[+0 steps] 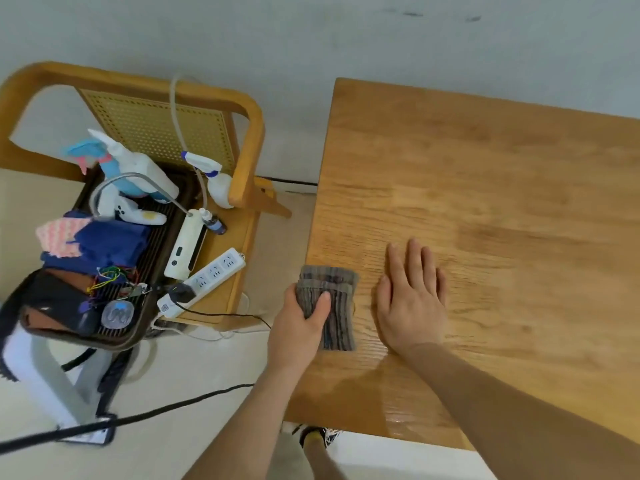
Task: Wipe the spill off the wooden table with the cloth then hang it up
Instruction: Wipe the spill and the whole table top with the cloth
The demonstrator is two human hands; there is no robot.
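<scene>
Your left hand (pixel 299 327) grips the folded striped cloth (pixel 341 323) at the left edge of the worktop (pixel 502 168), thumb curled over the top. Your right hand (pixel 412 303) lies flat on the wood just right of the cloth, fingers straight and holding nothing. A wet sheen (pixel 374 386) shows nearer you than both hands. Left of your left hand stands a chair (pixel 242 133) piled with spray bottles (pixel 221 181) and a power strip (pixel 207 275).

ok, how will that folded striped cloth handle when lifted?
Probably floppy: the cloth is folded in layers, so it will likely droop and unfold once the left hand lifts it. Likely light, since one hand's grip takes it. Its ribbed weave should drag, not slide, on the wooden table.
</scene>
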